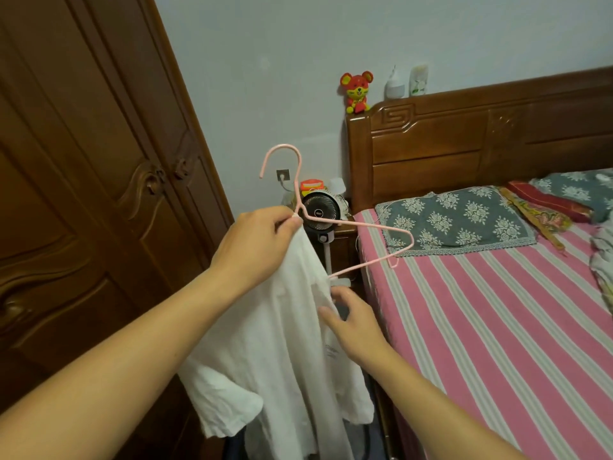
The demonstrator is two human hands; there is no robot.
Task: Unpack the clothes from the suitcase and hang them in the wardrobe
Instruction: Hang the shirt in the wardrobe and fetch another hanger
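Both hands work in front of the closed wardrobe: the left hand [257, 242] pinches the neck of a thin pink hanger [360, 224] together with the top of a white shirt [282, 343], thumb and forefinger curled tight where wire and cloth meet, while the right hand [356, 322] has its fingers on the shirt's edge lower down, thumb and fingers loosely bent around a fold of the fabric. The hanger is a slim coated wire with a rounded hook pointing up and a triangular frame tilted out toward the bed; only its left shoulder is inside the shirt, the right shoulder standing bare in the air. The shirt is soft, crinkled, matte cotton-like cloth hanging in long folds, with a small line of grey print near the right wrist, too small to read. The wardrobe [99, 194] on the left is dark brown glossy wood with carved curved mouldings and scrolled handles. The bed [497, 327] on the right carries a pink-and-grey striped sheet, a grey floral pillow [454, 220] near its head edge, and a carved wooden headboard [464, 144]. On the headboard's top stand a red and yellow plush mouse [356, 91] and two pale bottles [406, 81]. Between wardrobe and bed stands a round black fan [320, 210] with a small unreadable badge at its centre.
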